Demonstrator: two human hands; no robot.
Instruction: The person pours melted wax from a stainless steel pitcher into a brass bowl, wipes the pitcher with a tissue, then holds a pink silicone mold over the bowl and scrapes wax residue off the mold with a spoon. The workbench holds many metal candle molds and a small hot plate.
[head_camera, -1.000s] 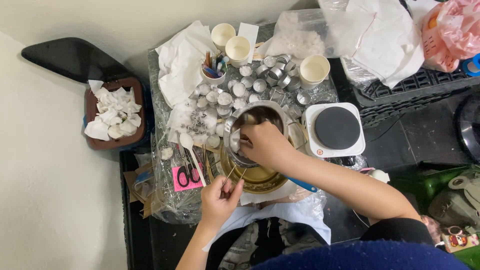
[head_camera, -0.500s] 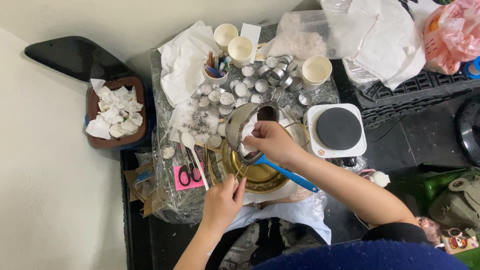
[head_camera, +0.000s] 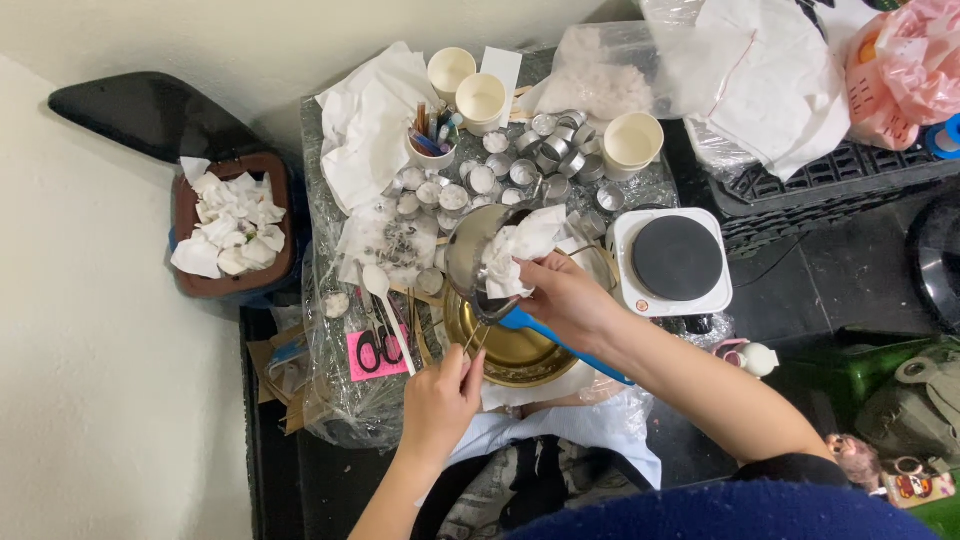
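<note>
White tissue (head_camera: 520, 250) hiding pot (head_camera: 470, 250) interior

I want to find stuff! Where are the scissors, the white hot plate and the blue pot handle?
scissors (head_camera: 380, 350): head view, on the black finger loops.
white hot plate (head_camera: 672, 260): head view, on the dark round heating disc.
blue pot handle (head_camera: 575, 352): head view, mid-handle, below the right hand.
</note>
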